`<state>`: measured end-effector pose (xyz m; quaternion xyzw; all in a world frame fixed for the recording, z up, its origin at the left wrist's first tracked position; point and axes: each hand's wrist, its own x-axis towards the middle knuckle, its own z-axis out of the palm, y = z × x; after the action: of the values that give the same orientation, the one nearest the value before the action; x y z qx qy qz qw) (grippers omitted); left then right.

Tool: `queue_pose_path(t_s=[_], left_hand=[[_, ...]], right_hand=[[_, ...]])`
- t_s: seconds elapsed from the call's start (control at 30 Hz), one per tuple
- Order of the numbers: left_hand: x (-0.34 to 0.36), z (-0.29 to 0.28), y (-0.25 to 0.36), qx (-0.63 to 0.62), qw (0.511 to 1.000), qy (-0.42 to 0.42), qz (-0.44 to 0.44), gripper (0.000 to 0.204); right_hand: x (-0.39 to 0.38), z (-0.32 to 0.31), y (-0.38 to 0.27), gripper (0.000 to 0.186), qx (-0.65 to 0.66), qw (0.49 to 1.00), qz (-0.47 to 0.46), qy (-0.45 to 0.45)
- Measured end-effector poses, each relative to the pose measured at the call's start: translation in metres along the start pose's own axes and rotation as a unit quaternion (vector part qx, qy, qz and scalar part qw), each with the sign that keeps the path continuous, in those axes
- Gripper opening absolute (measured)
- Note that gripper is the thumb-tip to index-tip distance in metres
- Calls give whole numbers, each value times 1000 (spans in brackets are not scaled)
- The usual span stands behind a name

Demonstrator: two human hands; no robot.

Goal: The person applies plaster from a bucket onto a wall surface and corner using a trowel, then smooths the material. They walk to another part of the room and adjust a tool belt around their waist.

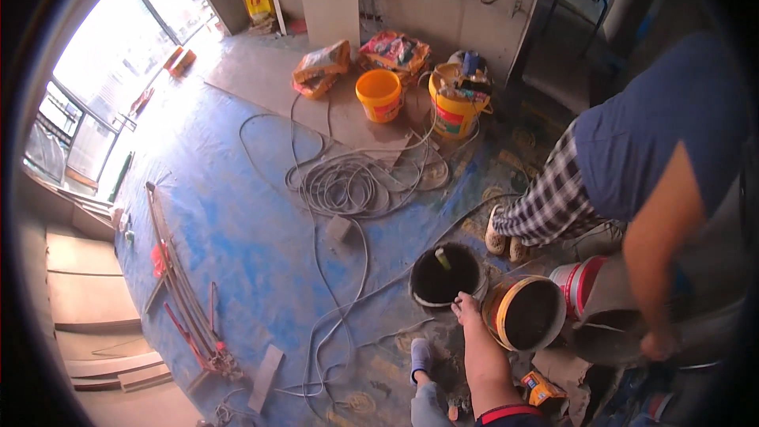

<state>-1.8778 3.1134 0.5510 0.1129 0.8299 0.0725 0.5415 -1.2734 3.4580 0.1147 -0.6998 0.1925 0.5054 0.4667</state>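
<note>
My right hand [468,309] reaches in from the lower edge, its fingers closed at the near right rim of a round dark bucket [423,297]. Inside that bucket a pale greenish stick-like piece [443,258] shows against the dark interior. My left hand is out of view. Just right of my forearm stands a yellow bucket [500,312] with a dark inside, and past it a red and white bucket [565,281]. A co-worker in a blue shirt [632,134] bends over at the right, one hand [660,344] low beside a dark container [605,340].
Coiled grey cable [348,186] spreads over the blue floor covering [261,269]. Farther off stand an orange bucket [379,96], a filled yellow bucket [455,115] and bags [320,67]. Long strips [182,285] lie at left, near stacked boards [87,285]. Torn cardboard [561,368] lies near my arm.
</note>
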Motion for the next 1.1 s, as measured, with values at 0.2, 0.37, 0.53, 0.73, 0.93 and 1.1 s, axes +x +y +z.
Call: queue_pose_path(t_s=[0.2,0.37,0.53,0.73,0.93,1.1], left_hand=[[48,28,27,45,993,-105,9,39],[-45,26,-62,0,998,-43,-43,40],[-31,40,-132,-38,989,-144,-14,40],[-30,40,-164,-73,992,-11,99,30],[-13,0,-313,-196,967,88,138,23],[-70,-18,-409,-190,942,277,-1,24]], right_hand=[[62,-111,12,8,-491,836,-207,129],[-101,-101,135,21,-746,583,-214,-241],[-138,-195,195,25,-736,619,-218,-164],[-178,-210,214,19,-767,568,-263,-141],[-192,-231,246,6,-518,772,-120,-348],[-391,-162,274,10,-700,575,-292,-308]])
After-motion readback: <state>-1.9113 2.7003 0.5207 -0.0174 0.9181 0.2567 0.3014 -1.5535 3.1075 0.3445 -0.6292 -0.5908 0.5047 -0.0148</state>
